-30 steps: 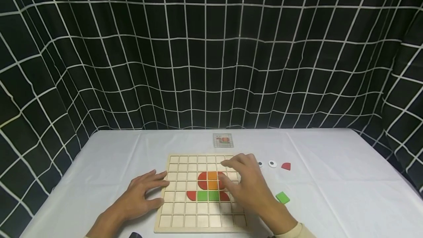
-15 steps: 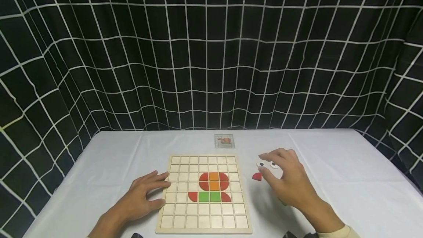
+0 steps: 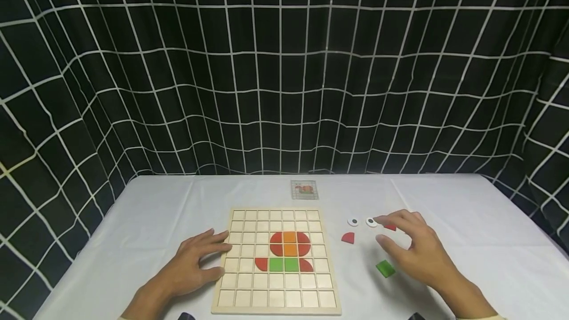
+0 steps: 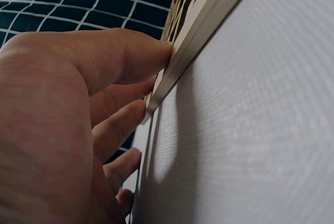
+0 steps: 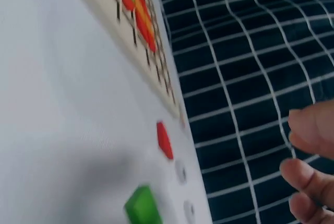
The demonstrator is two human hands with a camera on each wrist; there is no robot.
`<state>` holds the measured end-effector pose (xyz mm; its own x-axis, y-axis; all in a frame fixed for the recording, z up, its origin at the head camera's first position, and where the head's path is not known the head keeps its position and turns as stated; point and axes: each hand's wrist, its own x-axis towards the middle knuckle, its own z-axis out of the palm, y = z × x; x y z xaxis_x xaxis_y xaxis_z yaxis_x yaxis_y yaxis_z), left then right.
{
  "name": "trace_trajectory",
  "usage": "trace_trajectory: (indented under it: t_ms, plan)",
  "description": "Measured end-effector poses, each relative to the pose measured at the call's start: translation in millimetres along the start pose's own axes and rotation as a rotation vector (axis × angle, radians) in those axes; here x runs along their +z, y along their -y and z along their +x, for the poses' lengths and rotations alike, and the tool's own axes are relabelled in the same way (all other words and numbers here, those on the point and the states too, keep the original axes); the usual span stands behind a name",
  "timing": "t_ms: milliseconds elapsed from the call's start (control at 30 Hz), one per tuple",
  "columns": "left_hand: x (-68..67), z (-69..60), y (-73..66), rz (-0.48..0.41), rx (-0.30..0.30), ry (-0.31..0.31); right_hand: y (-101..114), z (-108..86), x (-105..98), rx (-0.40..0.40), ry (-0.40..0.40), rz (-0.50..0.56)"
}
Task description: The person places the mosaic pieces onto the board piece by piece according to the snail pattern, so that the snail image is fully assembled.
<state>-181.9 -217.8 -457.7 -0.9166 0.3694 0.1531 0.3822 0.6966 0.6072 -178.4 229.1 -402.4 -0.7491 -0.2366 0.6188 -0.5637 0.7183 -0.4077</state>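
Note:
A pale wooden grid board point(image 3: 249, 281) lies on the white table, with red, orange and green pieces set in its cells. My left hand point(image 3: 195, 260) rests at the board's left edge; in the left wrist view its thumb point(image 4: 141, 57) touches the rim. Over the table right of the board hovers my right hand point(image 3: 415, 248), thumb and fingers apart with nothing between them. Below its thumb lies a green square tile point(image 3: 385, 268). A red quarter-round piece point(image 3: 348, 237) sits nearer the board. Another red piece point(image 3: 390, 227) is partly covered by the right fingers.
Two round eye pieces point(image 3: 353, 222) lie beyond the red piece, one close to the right fingertips. Behind the board is a small picture card point(image 3: 304, 189) showing a similar coloured figure on a grid. A dark curtain with white grid lines point(image 3: 284, 73) surrounds the table.
My right hand has moved right, from over the board to above the loose pieces. A red quarter-round piece now lies beside the board. The left hand stays at the board's edge.

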Motion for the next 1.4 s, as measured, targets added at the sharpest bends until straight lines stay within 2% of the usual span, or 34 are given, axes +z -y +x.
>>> trace_trajectory:
  t_ms: [133, 400, 667, 900, 1133, 1267, 1400]
  plan:
    - [0.1, 0.0, 0.8, 0.004, 0.010, -0.001, -13.4, -9.8, -1.8, -0.012, 0.056, 0.022]
    - [-0.6, 0.6, -1.2, 0.005, -0.006, 0.005, -33.5, -29.2, -2.2, 0.046, 0.227, -0.023]
    - [0.7, -1.2, -1.9, 0.012, -0.007, 0.006, -38.2, -39.5, 3.1, 0.165, 0.385, -0.019]
    - [0.0, -0.6, -0.6, 0.027, -0.002, -0.001, -39.6, -40.7, 7.0, 0.100, 0.346, -0.027]
    - [-0.1, -0.2, -1.7, 0.024, -0.019, 0.001, -37.4, -39.4, 9.0, 0.105, 0.348, -0.058]
    - [-0.4, -0.2, -2.9, 0.020, -0.033, 0.007, -36.5, -40.0, 10.3, 0.046, 0.294, -0.081]
    - [-1.0, -1.1, -3.6, 0.022, -0.012, 0.008, -36.9, -41.6, 12.0, -0.001, 0.230, -0.062]
